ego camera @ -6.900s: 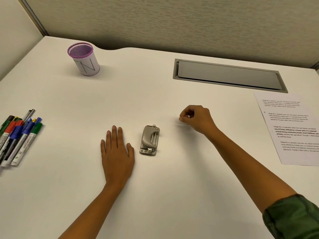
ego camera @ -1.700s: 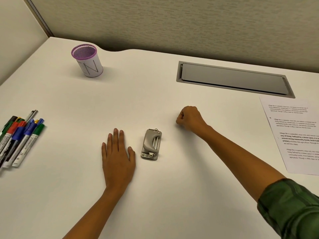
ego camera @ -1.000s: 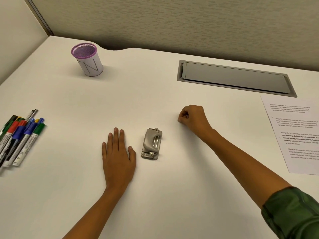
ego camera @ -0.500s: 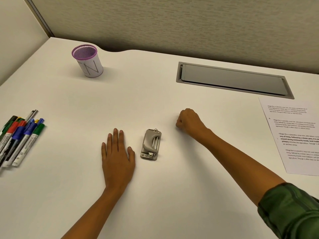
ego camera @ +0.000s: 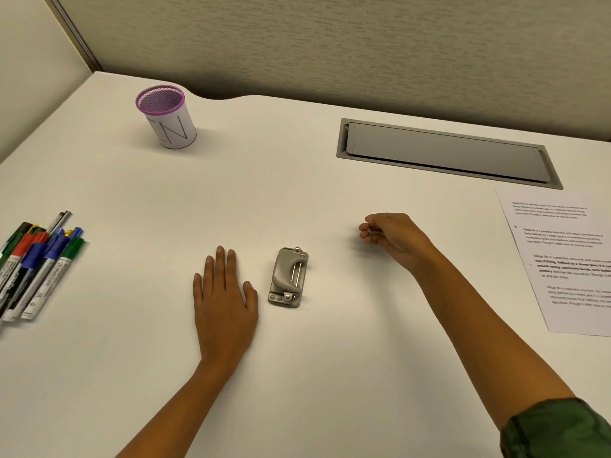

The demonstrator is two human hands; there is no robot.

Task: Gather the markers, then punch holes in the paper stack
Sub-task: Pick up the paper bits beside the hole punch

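The markers [ego camera: 34,264] lie in a loose bundle on the tabletop [ego camera: 297,200], far to the left of the punch [ego camera: 288,277], side by side and partly over each other, caps pointing away from the person. They look light, stiff and smooth, so I judge they can roll or slip apart when lifted. It seems best to take them around the middle of the barrels, several together, with fingers closing from both sides. The cup [ego camera: 167,117] stands well behind the punch, to its left, and looks like the place for them.

The paper [ego camera: 562,259] lies flat far to the right of the punch. It is thin and soft and bends easily; lifting it by an edge is probably easiest. The punch is small, made of metal and likely heavier.

The left hand [ego camera: 224,299] lies flat and open just left of the punch, holding nothing. The right hand [ego camera: 393,236], right of the punch and a little behind it, is curled; its fingertips pinch something tiny and shiny that I cannot identify.
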